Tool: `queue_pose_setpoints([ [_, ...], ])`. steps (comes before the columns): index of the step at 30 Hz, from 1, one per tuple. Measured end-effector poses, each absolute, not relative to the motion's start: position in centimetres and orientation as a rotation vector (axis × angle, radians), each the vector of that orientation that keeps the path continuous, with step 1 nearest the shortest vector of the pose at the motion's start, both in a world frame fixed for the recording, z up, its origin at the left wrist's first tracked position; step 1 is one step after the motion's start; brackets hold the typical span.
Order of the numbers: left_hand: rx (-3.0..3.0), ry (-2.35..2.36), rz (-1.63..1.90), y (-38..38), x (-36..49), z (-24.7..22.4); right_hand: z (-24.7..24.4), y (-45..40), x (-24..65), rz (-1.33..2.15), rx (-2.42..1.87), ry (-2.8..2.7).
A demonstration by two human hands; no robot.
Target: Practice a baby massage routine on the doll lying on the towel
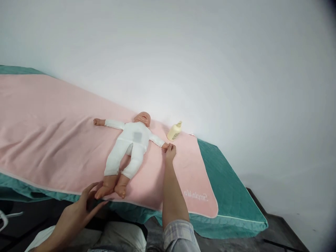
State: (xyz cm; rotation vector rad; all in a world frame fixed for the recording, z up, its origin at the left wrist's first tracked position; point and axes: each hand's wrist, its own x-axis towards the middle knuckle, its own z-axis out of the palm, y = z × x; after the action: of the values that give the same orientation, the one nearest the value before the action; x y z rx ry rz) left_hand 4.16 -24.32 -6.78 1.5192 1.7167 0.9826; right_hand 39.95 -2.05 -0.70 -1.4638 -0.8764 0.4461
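A baby doll (135,138) with a white cloth body lies on its back on a pink blanket (65,140), arms spread and its feet toward me. My right hand (170,152) is closed on the doll's hand at the right, its fingers pinched together. Near the blanket's front edge my left hand (82,208) is beside the doll's feet, thumb and fingers apart, with nothing held. A pale yellow pump bottle (174,132) stands just beyond my right hand.
The pink blanket covers most of a green padded bed (228,178), whose right corner shows bare. A white wall (210,63) runs along the far side. At the lower left is a white curved object (4,219).
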Motion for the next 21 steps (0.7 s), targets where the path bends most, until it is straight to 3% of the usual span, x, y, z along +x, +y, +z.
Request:
queue_pose_setpoints([
  [12, 0.661, 1.369, 1.353, -25.4, 7.2, -2.8, -0.8, -1.7, 40.4, 0.594, -1.282, -0.848],
  [21, 0.701, 1.409, 1.373, -23.3, 5.9, -1.2, -0.1, -2.3, 40.4, 0.594, -1.198, -0.907],
])
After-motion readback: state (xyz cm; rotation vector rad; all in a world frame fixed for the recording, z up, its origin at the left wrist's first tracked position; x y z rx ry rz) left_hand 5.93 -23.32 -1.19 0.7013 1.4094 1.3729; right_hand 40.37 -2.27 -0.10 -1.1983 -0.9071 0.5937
